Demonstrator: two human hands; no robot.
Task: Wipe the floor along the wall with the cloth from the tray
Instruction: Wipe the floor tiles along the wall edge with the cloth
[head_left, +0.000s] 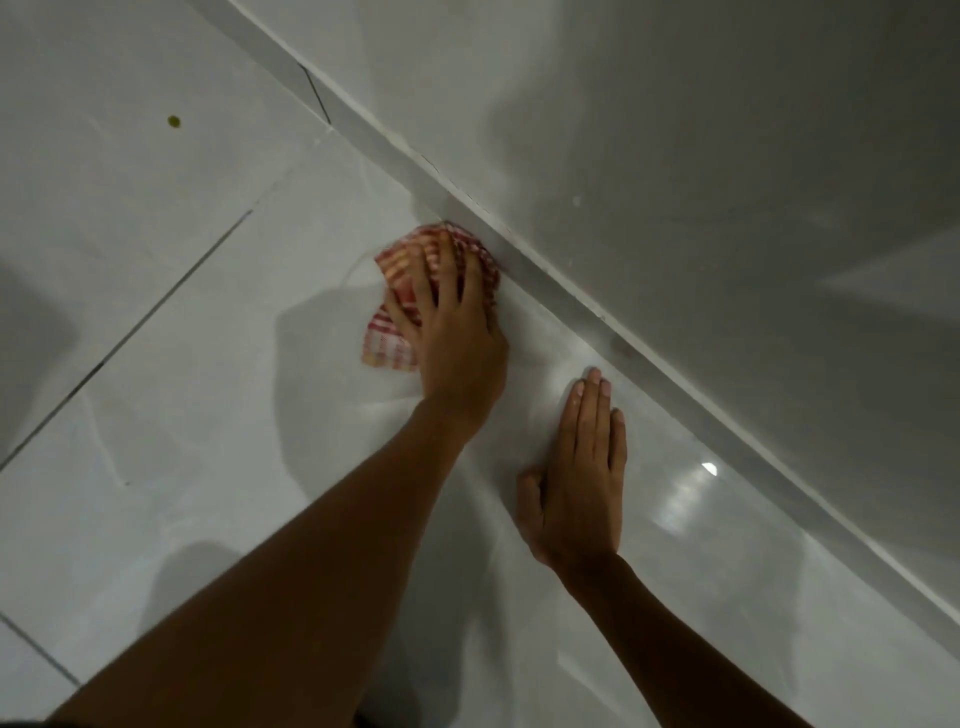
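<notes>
A red-and-white checked cloth (395, 343) lies bunched on the glossy white tiled floor (208, 364), right against the grey skirting (545, 280) at the foot of the wall (675, 156). My left hand (457, 338) presses down on the cloth with its fingers spread over it, covering most of it. My right hand (582, 467) rests flat, palm down, on the bare floor to the right of the cloth, fingertips close to the skirting, holding nothing. The tray is out of view.
The skirting runs diagonally from the upper left to the lower right. Dark grout lines (130, 322) cross the tiles on the left. A small brownish spot (174, 121) sits on the floor at the upper left. A light reflection (709, 468) shines near my right hand.
</notes>
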